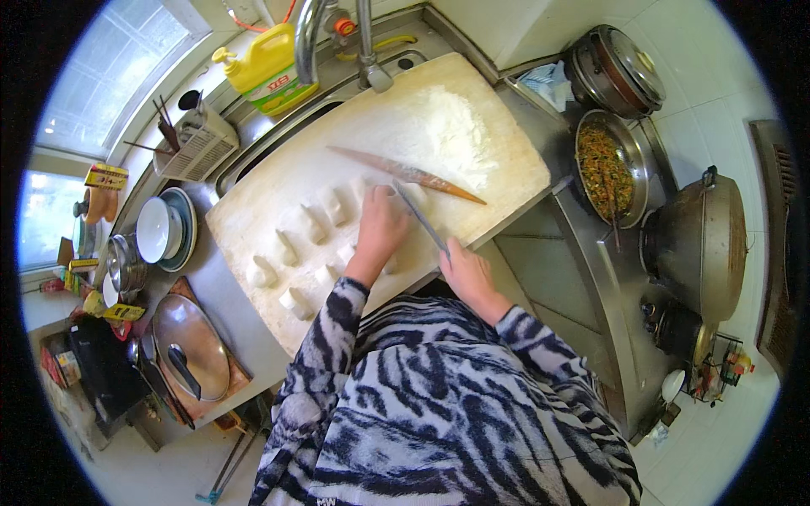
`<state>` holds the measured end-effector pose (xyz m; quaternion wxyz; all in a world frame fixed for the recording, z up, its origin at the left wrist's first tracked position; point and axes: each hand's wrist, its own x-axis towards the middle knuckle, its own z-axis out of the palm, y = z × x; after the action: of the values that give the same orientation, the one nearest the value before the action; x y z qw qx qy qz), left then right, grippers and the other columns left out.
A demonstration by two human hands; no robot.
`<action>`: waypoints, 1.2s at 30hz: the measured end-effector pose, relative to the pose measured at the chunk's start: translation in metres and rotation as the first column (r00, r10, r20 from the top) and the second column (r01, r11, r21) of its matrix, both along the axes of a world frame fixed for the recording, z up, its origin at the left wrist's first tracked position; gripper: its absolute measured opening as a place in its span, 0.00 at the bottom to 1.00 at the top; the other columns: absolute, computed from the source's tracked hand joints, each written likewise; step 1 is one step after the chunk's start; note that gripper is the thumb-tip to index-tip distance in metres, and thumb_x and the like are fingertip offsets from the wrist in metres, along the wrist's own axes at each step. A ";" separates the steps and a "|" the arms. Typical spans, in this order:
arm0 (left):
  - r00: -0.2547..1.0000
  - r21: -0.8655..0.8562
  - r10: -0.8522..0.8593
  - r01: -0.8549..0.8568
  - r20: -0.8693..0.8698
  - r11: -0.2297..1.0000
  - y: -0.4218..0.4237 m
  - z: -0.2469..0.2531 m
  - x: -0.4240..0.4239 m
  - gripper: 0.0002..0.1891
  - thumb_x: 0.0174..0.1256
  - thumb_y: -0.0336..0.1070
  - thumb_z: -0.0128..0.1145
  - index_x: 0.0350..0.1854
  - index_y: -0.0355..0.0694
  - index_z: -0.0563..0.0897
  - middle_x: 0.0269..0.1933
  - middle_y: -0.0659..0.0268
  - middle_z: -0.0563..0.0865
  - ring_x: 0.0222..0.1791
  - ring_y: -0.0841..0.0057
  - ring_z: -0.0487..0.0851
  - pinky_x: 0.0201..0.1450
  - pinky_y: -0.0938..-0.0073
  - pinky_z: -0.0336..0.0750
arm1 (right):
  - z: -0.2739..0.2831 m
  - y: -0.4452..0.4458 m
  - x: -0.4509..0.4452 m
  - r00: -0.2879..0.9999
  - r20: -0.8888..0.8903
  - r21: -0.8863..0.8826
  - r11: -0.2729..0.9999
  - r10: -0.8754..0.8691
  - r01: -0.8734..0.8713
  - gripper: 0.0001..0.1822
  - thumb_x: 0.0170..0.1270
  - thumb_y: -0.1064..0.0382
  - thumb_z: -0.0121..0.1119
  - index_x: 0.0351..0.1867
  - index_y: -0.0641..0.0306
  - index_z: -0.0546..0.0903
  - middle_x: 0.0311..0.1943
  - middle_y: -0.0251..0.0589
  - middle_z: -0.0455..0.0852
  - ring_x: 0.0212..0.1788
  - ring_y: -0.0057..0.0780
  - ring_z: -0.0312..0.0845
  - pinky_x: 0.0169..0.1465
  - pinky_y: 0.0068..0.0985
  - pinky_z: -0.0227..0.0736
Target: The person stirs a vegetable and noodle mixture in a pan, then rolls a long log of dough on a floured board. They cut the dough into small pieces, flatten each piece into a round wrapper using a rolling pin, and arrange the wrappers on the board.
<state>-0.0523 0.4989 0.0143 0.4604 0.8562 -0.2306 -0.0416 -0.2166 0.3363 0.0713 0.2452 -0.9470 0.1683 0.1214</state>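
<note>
My right hand [471, 275] grips the handle of a knife [423, 218], its blade slanting up and left across the board. Close to the blade's left side is my left hand [383, 221], fingers bent down; what lies under them is hidden. A pale lump of dough [416, 197] sits just beyond the blade. Several cut dough pieces [310, 224] stand in a row to the left, and others [295, 303] lie nearer my body. A tapered wooden rolling pin [411, 174] rests behind the knife. All are on a large floured board [253, 209].
Loose flour [459, 139] is heaped at the board's far right. Behind stand a faucet [308, 44] and a yellow detergent jug [269, 66]. Right of the board are a metal bowl of chopped filling [604, 171] and a big lidded pan [702, 246]. Bowls [158, 231] stand left.
</note>
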 end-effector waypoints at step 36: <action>0.887 0.398 0.407 -0.461 0.217 0.793 0.264 0.049 -0.036 0.42 0.57 0.29 0.82 0.76 0.37 0.76 0.73 0.45 0.80 0.74 0.43 0.77 0.81 0.50 0.72 | 0.004 -0.003 0.164 0.616 0.161 -0.120 0.635 0.771 -0.763 0.47 0.54 0.61 0.85 0.77 0.64 0.78 0.64 0.52 0.83 0.74 0.53 0.75 0.84 0.52 0.64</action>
<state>-0.0880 0.7626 0.0631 0.2379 0.9683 -0.0393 0.0658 -0.0527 0.3334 0.0750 0.1663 -0.9398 -0.2749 0.1168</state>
